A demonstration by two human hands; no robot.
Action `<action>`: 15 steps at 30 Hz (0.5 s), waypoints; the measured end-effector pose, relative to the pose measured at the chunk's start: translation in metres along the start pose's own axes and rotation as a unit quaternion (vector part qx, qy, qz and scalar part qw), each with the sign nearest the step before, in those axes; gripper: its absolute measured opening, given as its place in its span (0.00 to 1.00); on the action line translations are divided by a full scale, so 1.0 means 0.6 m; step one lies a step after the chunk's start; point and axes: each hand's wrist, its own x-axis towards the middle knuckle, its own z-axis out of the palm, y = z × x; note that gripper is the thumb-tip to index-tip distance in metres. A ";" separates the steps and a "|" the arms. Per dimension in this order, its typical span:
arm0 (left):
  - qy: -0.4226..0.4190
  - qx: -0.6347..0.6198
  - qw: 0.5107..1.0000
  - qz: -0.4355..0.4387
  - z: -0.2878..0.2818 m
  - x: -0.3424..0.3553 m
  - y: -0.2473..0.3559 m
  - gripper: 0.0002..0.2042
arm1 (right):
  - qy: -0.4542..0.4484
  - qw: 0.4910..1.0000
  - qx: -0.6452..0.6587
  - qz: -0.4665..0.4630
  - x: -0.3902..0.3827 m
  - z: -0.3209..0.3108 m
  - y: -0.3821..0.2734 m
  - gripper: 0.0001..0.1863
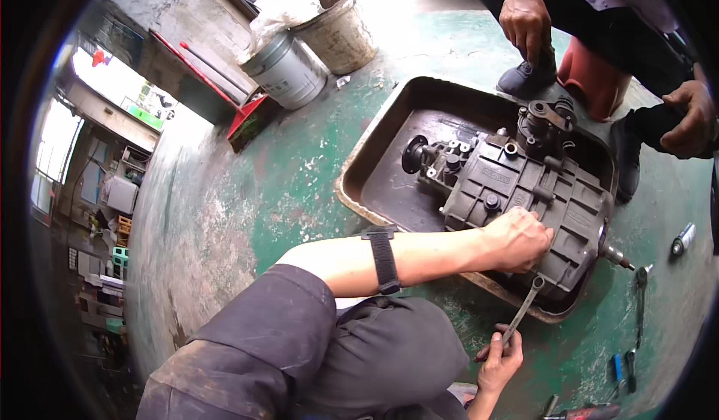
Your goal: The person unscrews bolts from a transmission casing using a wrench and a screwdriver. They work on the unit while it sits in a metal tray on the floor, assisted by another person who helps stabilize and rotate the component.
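A grey metal gearbox (517, 180) lies in a dark, worn metal tray (374, 214) on the floor. My left hand (517, 242) rests on the near side of the gearbox casing with its fingers curled closed. What those fingers hold, if anything, is hidden. A black strap (385, 261) is wrapped round my left forearm. In my right hand (500, 361), low beside the tray's near edge, is a wrench (526, 308). Its ring end points up toward the gearbox's near corner; whether it touches a bolt there I cannot tell. A shaft (616, 255) sticks out at the gearbox's right end.
Across the tray sits another person, whose two hands (526, 19) hang near the knees. A ratchet (641, 300), a blue-handled tool (618, 367) and a spray can (683, 239) lie at right. Two buckets (341, 34) and a red dustpan (247, 120) stand at far left.
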 end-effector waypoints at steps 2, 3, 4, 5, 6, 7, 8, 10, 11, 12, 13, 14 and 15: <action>0.092 -0.115 0.989 0.033 -0.003 -0.025 -0.005 0.22 | 0.007 0.999 -0.040 -0.001 0.006 0.001 -0.020 0.11; 0.065 -0.089 0.993 0.044 -0.005 -0.038 -0.006 0.31 | -0.005 0.996 -0.081 -0.027 0.010 0.001 -0.034 0.15; 0.050 -0.073 0.992 0.093 -0.005 -0.053 -0.010 0.40 | -0.024 0.994 -0.097 -0.045 0.013 0.001 -0.049 0.16; 0.046 -0.116 0.984 0.126 -0.006 -0.068 -0.009 0.44 | -0.039 0.987 -0.141 -0.062 0.017 0.005 -0.065 0.16; 0.074 -0.166 0.975 0.126 -0.006 -0.083 -0.009 0.44 | -0.075 0.978 -0.181 -0.077 0.019 0.008 -0.081 0.17; 0.118 -0.128 0.975 0.135 -0.007 -0.099 -0.013 0.38 | -0.103 0.970 -0.200 -0.092 0.019 0.017 -0.096 0.17; 0.161 -0.039 0.976 0.138 -0.008 -0.109 -0.020 0.30 | -0.138 0.961 -0.206 -0.124 0.019 0.028 -0.110 0.17; 0.184 -0.008 0.974 0.133 -0.011 -0.139 -0.041 0.14 | -0.215 0.942 -0.222 -0.130 0.021 0.044 -0.139 0.18; 0.188 -0.018 0.972 0.137 -0.009 -0.156 -0.051 0.12 | -0.263 0.907 -0.279 -0.175 0.032 0.045 -0.152 0.17; 0.195 -0.023 0.971 0.135 -0.007 -0.173 -0.062 0.11 | -0.294 0.903 -0.242 -0.198 0.045 0.048 -0.162 0.15; 0.204 -0.039 0.971 0.117 -0.003 -0.190 -0.072 0.10 | -0.233 0.917 -0.261 -0.191 0.059 0.043 -0.176 0.14; 0.212 -0.056 0.971 0.094 0.002 -0.208 -0.080 0.10 | -0.178 0.926 -0.272 -0.190 0.075 0.035 -0.188 0.13; 0.206 -0.115 0.970 0.057 0.009 -0.228 -0.086 0.12 | -0.094 0.883 -0.373 -0.270 0.108 0.030 -0.194 0.14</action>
